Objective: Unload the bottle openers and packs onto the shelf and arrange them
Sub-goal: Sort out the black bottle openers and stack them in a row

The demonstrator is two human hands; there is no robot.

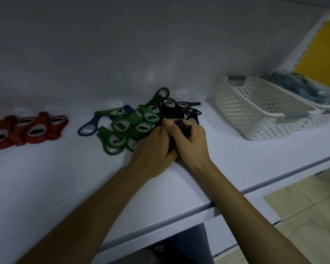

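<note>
**A shop, by its display shelving**

This looks like a retail store. The white shelf (236,168) is a flat display board with a lipped front edge, set next to a slotted upright (301,54) and a yellow panel (322,54). Many identical goods lie on it, grouped by colour: red bottle openers (27,130), green bottle openers (130,122) and black bottle openers (171,107). A white perforated basket (255,115) holds blue packs (297,82), and pale floor tiles (303,216) show below

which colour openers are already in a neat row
The red openers, far left on the shelf; the green openers and black openers lie jumbled in one heap.
</note>
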